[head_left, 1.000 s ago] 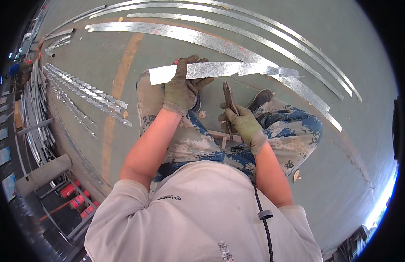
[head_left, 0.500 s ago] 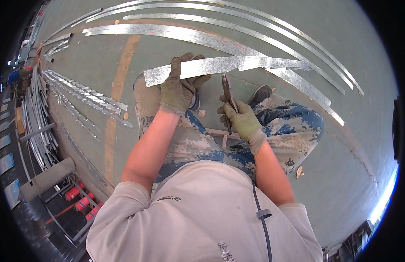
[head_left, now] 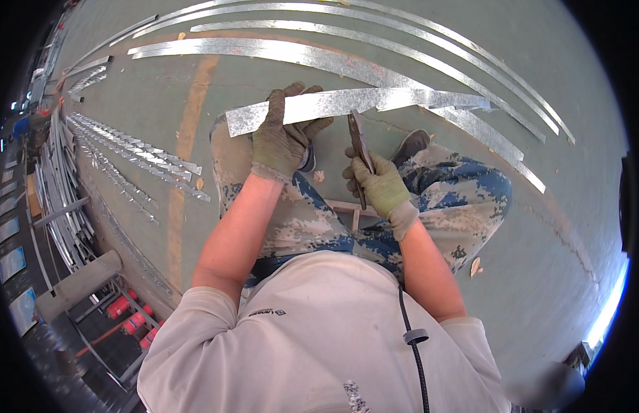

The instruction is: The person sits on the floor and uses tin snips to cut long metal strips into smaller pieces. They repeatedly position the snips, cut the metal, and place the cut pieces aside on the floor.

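My gloved left hand (head_left: pixel 281 134) is closed around a shiny galvanized metal strip (head_left: pixel 309 107), thumb laid over its upper face and fingers beneath. The strip slants up from the left, and its right part runs over other strips. In my gloved right hand (head_left: pixel 381 182) is a pair of dark metal tin snips (head_left: pixel 358 141), gripped by the handles. Their jaws point away from me and meet the near edge of the strip, right of my left hand. Whether the blades have metal between them is too small to tell.
Several long metal strips (head_left: pixel 292 55) lie across the floor ahead. Notched strips (head_left: pixel 137 151) fan out at the left, near a stack of metal profiles (head_left: pixel 65 199). Red cylinders (head_left: pixel 133 322) stand in a rack at the lower left. My bent knees flank the work.
The snips have shifted slightly left and up along the strip's near edge. My left hand holds its place. A blurred dark shape has come in at the lower right.
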`<state>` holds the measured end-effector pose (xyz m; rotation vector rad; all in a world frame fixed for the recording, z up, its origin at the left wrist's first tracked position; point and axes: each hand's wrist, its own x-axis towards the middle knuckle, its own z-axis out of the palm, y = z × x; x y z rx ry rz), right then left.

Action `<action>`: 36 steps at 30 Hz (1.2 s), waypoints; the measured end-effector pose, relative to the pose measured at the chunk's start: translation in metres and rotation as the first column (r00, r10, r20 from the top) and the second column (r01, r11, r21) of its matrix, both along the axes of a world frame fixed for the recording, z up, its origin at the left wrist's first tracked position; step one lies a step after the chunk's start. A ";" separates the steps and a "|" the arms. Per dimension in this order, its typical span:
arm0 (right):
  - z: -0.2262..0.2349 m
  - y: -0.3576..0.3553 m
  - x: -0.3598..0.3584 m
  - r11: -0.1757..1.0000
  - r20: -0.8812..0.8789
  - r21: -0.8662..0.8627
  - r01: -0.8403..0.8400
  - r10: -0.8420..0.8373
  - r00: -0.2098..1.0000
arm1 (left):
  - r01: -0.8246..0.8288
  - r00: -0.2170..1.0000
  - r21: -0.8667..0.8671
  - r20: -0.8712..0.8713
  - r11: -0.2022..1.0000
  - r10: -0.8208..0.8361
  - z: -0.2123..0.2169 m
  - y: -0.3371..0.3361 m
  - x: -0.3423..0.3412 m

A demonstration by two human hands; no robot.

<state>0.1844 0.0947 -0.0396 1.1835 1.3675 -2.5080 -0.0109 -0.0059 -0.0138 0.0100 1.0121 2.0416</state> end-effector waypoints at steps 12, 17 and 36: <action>0.001 0.000 0.002 1.000 0.023 0.025 0.006 -0.007 1.000 | 0.006 1.000 -0.008 0.020 1.000 -0.006 0.003 0.001 -0.001; 0.009 0.000 0.000 0.998 0.040 -0.049 0.030 -0.028 0.999 | -0.001 1.000 -0.010 -0.028 1.000 0.000 0.006 0.003 0.001; 0.072 -0.001 0.004 0.643 -0.510 -0.740 -0.198 -0.343 0.789 | -0.098 0.975 0.364 0.223 0.926 0.016 0.022 0.001 -0.002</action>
